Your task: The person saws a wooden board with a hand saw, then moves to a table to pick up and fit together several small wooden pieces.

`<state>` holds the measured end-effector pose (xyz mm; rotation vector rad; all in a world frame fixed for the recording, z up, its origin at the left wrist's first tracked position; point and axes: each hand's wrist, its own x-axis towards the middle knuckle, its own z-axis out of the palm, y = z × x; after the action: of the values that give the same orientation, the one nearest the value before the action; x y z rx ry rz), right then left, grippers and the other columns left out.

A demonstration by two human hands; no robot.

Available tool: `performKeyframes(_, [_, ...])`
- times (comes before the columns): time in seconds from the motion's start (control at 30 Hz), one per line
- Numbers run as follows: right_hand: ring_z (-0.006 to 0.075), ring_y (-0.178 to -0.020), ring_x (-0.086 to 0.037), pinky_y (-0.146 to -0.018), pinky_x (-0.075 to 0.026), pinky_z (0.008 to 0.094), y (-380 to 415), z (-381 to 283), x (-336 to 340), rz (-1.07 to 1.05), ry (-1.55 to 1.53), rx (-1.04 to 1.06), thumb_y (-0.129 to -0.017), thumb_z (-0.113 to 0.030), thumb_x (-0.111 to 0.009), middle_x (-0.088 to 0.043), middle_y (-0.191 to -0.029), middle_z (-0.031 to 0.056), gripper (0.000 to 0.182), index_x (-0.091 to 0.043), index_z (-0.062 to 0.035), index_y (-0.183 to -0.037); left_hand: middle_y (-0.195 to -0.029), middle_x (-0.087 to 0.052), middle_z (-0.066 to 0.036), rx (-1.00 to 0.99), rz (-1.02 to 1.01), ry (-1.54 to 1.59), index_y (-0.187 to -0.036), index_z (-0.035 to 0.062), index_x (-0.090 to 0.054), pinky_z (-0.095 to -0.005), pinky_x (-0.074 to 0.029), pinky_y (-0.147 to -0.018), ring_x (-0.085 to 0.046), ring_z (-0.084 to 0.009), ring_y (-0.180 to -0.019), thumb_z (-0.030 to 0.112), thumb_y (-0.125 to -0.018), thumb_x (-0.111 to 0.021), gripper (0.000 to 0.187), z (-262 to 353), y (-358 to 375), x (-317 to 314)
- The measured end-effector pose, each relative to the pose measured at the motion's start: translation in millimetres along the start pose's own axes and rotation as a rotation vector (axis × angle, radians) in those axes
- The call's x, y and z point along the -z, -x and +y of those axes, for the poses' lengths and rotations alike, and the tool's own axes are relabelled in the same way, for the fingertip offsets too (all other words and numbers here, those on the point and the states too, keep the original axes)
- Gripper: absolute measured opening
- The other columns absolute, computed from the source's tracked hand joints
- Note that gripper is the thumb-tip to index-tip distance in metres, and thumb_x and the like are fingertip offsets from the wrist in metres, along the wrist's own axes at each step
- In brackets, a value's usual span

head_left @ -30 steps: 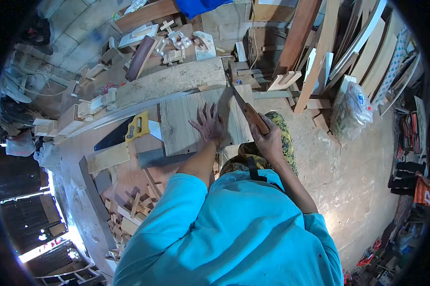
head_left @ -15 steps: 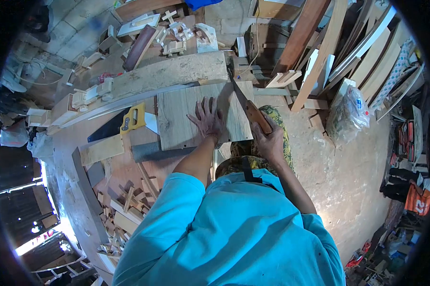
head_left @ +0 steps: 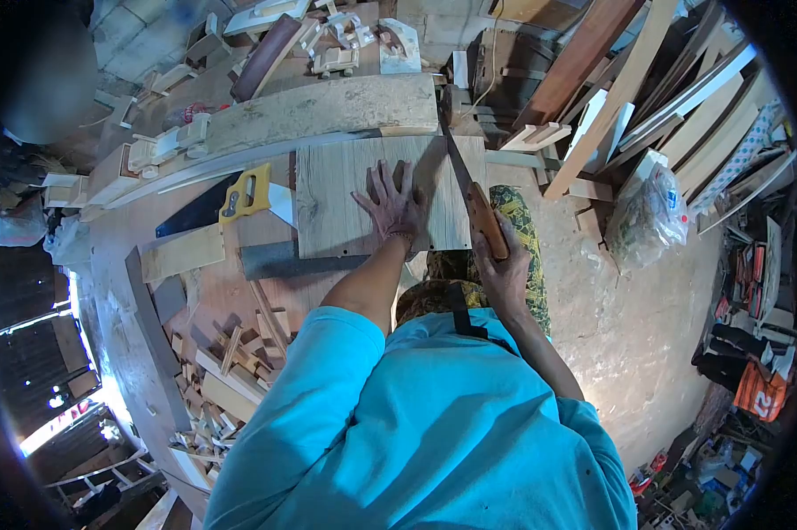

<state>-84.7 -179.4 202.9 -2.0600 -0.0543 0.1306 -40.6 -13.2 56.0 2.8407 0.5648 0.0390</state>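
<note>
My left hand lies flat with fingers spread on a wood-grain board, pressing on its middle. In my right hand is the brown wooden handle of a handsaw, fingers wrapped round it. The saw's blade points away from me across the board's right part, and its tip reaches near the end of a thick pale plank. Left of the board lies a second saw with a yellow handle and a dark blade.
Wood offcuts are heaped at the lower left of the workbench. Small wooden pieces sit at the back. Long boards lean at the upper right, near a clear plastic bag. An orange garment hangs far right.
My right hand and the saw have shifted slightly back toward me along the blade's line. My left hand stays flat on the board. The whole view has shifted a little.
</note>
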Motion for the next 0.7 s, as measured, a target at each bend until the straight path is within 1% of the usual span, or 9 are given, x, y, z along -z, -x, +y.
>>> performKeyframes(0.13, [0.0256, -0.085, -0.062, -0.071, -0.049, 0.0330, -2.6, -3.9, -2.8, -0.005, -0.038, -0.033, -0.083, -0.013, -0.058, -0.060, -0.095, 0.0263, 0.042, -0.046, 0.0098, -0.116, -0.145, -0.010, -0.011, 0.008, -0.018, -0.042, -0.137, 0.0324, -0.023, -0.0707, -0.003, -0.094, -0.003, -0.0324, -0.134, 0.042, -0.081, -0.044, 0.060, -0.8, 2.0, -1.8])
performKeyframes(0.2, [0.0255, -0.085, -0.062, -0.071, -0.049, 0.0330, -4.7, -6.0, -3.5, -0.004, -0.049, -0.035, -0.083, -0.013, -0.058, -0.060, -0.095, 0.0261, 0.041, -0.046, 0.0097, -0.116, -0.145, -0.009, -0.011, -0.017, 0.025, 0.004, -0.137, 0.0318, -0.024, -0.0706, -0.001, -0.094, -0.001, -0.0325, -0.134, 0.041, -0.082, -0.044, 0.059, -0.1, 1.4, 0.6])
performKeyframes(0.33, [0.0262, -0.087, -0.062, -0.073, -0.049, 0.0330, -6.6, 3.3, -1.8, 0.035, -0.035, -0.001, -0.082, -0.012, -0.059, -0.060, -0.095, 0.0257, 0.040, -0.048, 0.0094, -0.114, -0.146, -0.008, -0.011, -0.019, 0.038, 0.021, -0.137, 0.0312, -0.025, -0.0707, 0.002, -0.093, 0.001, -0.0332, -0.134, 0.040, -0.082, -0.045, 0.059, 1.9, 1.9, 2.7])
performKeyframes(0.43, [0.0264, -0.087, -0.062, -0.074, -0.049, 0.0332, -7.3, 7.3, -0.1, 0.042, -0.056, -0.005, -0.081, -0.011, -0.059, -0.060, -0.095, 0.0255, 0.040, -0.049, 0.0093, -0.114, -0.146, -0.009, -0.008, -0.033, 0.041, -0.011, -0.137, 0.0306, -0.025, -0.0707, 0.003, -0.093, 0.002, -0.0340, -0.134, 0.040, -0.081, -0.045, 0.060, 0.6, 3.0, 1.4])
performKeyframes(0.5, [0.0265, -0.086, -0.062, -0.074, -0.049, 0.0333, -7.1, 6.4, 1.6, 0.051, -0.072, -0.017, -0.081, -0.011, -0.059, -0.061, -0.094, 0.0254, 0.039, -0.049, 0.0092, -0.113, -0.146, -0.009, -0.005, -0.018, 0.014, -0.039, -0.136, 0.0326, -0.025, -0.0712, 0.001, -0.093, 0.001, -0.0343, -0.134, 0.040, -0.078, -0.050, 0.064, 1.9, 3.2, 2.8])
performKeyframes(0.53, [0.0263, -0.086, -0.063, -0.073, -0.049, 0.0332, -6.7, 3.5, 2.9, 0.050, -0.027, -0.005, -0.081, -0.011, -0.059, -0.061, -0.093, 0.0253, 0.039, -0.049, 0.0092, -0.113, -0.146, -0.009, -0.005, -0.027, 0.015, -0.041, -0.136, 0.0326, -0.025, -0.0712, 0.001, -0.093, 0.001, -0.0343, -0.134, 0.040, -0.078, -0.050, 0.064, 2.2, 2.9, 3.2])
performKeyframes(0.6, [0.0260, -0.085, -0.063, -0.073, -0.049, 0.0330, -5.6, 2.0, 3.6, 0.054, 0.017, 0.003, -0.081, -0.010, -0.059, -0.061, -0.093, 0.0252, 0.039, -0.049, 0.0092, -0.113, -0.146, -0.011, -0.002, -0.010, -0.012, -0.048, -0.136, 0.0322, -0.025, -0.0709, 0.002, -0.094, 0.001, -0.0346, -0.134, 0.040, -0.080, -0.048, 0.061, 2.2, 2.1, 2.7])
performKeyframes(0.7, [0.0251, -0.084, -0.063, -0.072, -0.048, 0.0325, -4.7, 2.7, 3.7, 0.071, -0.025, 0.029, -0.081, -0.011, -0.059, -0.061, -0.091, 0.0255, 0.040, -0.049, 0.0091, -0.114, -0.146, -0.012, -0.001, -0.012, -0.030, -0.090, -0.136, 0.0325, -0.025, -0.0701, 0.002, -0.095, 0.000, -0.0356, -0.134, 0.040, -0.083, -0.045, 0.057, 1.3, 1.4, 2.6])
